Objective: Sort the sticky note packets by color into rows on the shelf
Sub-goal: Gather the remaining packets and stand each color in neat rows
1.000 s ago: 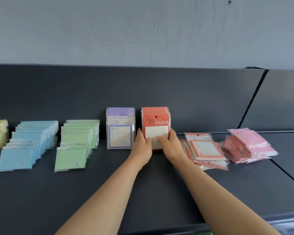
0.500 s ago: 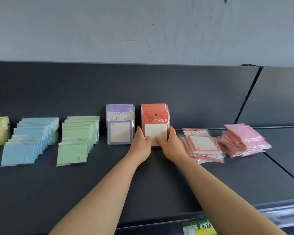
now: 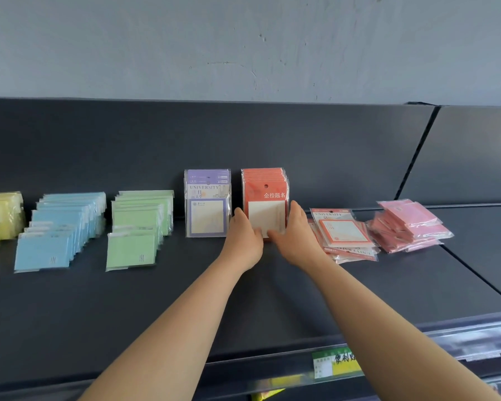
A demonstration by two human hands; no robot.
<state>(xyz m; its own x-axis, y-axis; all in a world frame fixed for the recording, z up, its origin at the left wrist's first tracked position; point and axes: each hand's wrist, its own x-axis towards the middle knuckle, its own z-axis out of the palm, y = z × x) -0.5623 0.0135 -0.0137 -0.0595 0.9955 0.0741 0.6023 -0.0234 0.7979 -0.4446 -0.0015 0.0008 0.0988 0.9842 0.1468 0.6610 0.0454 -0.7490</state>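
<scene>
The dark shelf carries seven groups of packets along its back panel.

Far left: yellow packets, cut off by the frame edge. Next: blue packets in an overlapping row, then green packets in the same layout. The print on both is too small to read.

Purple packets stand upright against the back panel, marked "UNIVERSITY" and "大学". Just beside them, the red packets stand upright in a stack. The front packet reads "金榜题名" above a pale note window.

The left hand holds the stack's lower left edge and the right hand its lower right edge. Each grip is closed on the stack, with the thumb laid on the front face. The stack sits between both palms.

Right of the right hand, orange-bordered packets lie flat in a loose pile, marked "UNIVERSITY". On the front rail below that pile, a green-and-yellow price label bears handwriting beginning "便利". Far right: pink packets, piled flat.
</scene>
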